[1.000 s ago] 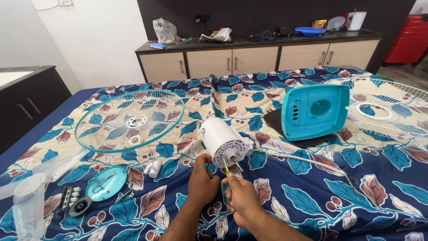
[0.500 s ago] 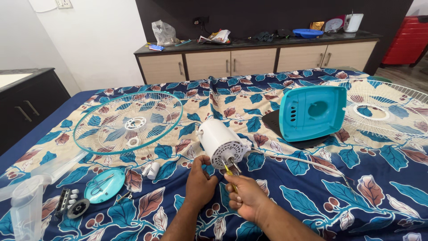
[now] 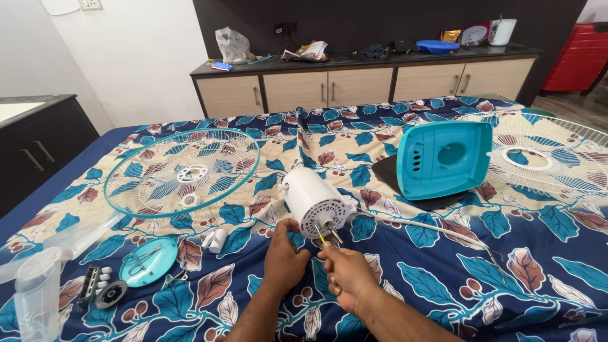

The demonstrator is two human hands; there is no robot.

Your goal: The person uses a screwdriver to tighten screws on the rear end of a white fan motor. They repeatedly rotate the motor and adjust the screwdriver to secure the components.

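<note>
- Round teal wire fan guard [image 3: 172,172] lies flat on the floral blue bedsheet [image 3: 443,278], left of the work.
- Left hand [image 3: 285,258]: grip closed on the lower rim of the white cylindrical plastic fan motor housing [image 3: 311,201], which lies on its side mid-bed.
- Housing judged rigid, smooth, moderately heavy from the motor; best held around the barrel, clear of the shaft.
- Right hand [image 3: 345,273]: grip pinched on a thin yellow-handled screwdriver [image 3: 322,237], tip at the vented face.
- Square teal plastic rear cover [image 3: 443,158] stands to the right.
</note>
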